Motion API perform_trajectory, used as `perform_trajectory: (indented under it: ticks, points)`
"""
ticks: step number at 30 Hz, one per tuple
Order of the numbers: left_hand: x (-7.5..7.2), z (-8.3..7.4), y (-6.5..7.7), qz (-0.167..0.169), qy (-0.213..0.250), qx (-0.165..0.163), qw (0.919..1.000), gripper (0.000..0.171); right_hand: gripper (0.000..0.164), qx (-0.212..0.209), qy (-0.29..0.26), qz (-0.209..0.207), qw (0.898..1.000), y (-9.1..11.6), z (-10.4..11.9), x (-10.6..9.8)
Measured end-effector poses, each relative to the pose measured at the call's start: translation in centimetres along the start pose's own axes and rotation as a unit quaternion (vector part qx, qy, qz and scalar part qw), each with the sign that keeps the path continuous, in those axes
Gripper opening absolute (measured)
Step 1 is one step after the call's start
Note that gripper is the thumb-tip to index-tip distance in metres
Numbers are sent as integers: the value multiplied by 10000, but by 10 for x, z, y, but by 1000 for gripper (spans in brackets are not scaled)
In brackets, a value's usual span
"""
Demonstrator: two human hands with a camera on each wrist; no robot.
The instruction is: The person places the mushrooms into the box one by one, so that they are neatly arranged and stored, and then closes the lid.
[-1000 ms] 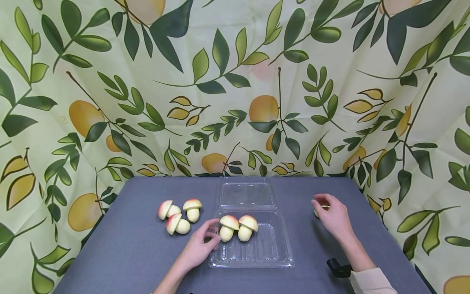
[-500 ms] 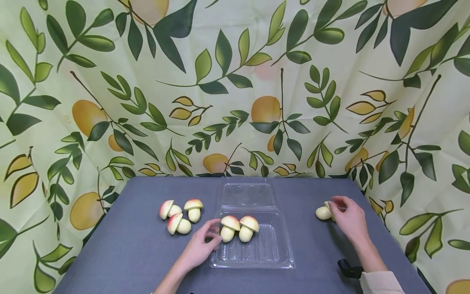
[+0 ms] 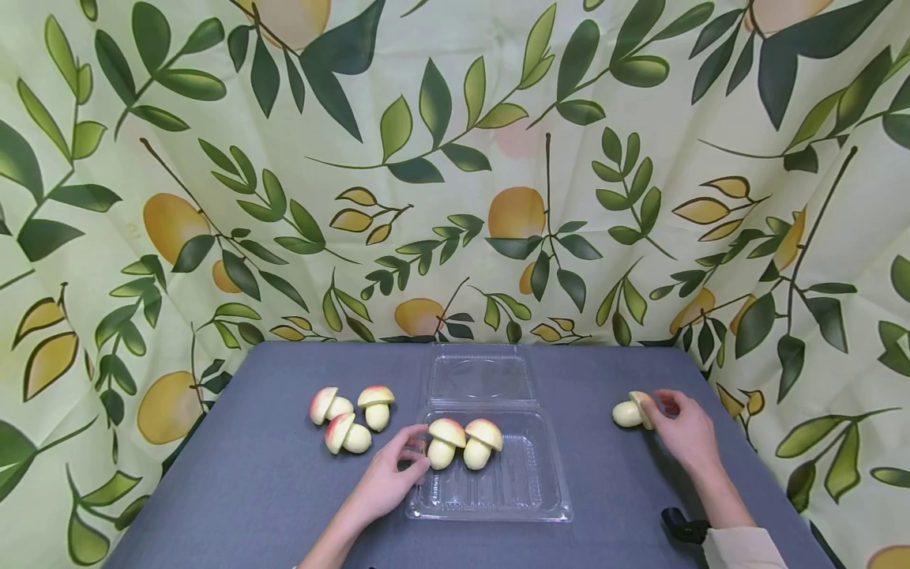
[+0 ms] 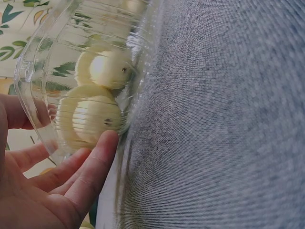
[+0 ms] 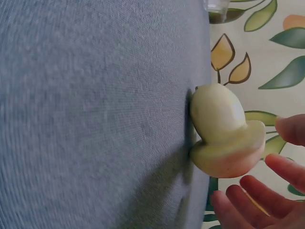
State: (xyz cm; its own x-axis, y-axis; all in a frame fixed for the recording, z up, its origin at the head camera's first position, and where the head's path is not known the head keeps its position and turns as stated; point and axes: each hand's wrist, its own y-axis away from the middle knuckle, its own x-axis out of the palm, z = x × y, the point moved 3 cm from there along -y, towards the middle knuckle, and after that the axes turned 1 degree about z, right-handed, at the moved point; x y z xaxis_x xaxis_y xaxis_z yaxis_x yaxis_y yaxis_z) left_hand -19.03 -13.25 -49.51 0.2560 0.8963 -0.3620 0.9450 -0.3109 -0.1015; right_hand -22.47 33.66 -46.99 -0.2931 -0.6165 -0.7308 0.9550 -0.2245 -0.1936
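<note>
On the right side of the table lies a toy mushroom (image 3: 629, 412) on its side, with a pale yellow stem and a pink-tinged cap. My right hand (image 3: 686, 431) is beside its cap, fingers apart and loosely bent; a gap shows between fingertips (image 5: 274, 160) and cap (image 5: 228, 160) in the right wrist view. At the centre, a clear plastic clamshell container (image 3: 522, 506) stands with its lid folded back. Two mushrooms (image 3: 444, 444) lie side by side in its left part. My left hand (image 3: 387, 478) rests at the container's left wall, fingers spread against the plastic (image 4: 57, 90).
Three more mushrooms (image 3: 347, 433) lie grouped on the grey table left of the container. The container's transparent lid (image 3: 479, 378) lies flat toward the back. A leaf-and-fruit printed cloth (image 3: 455, 197) hangs behind and at the sides.
My right hand has drawn off to the right and let go of the mushroom, which it mostly covered before. The left hand and the container stay in place; the view shifts slightly.
</note>
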Motion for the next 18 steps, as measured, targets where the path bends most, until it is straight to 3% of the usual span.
perform_trajectory:
  ticks: [8, 18]
  points:
    - [1, 1, -1, 16, 29, -89, 10000, 49, 57, 265, -321, 264, 9988, -1, -11, 9]
    - [0, 1, -1, -2, -2, -84, 10000, 49, 58, 525, -631, 154, 9965, -1, -14, 15]
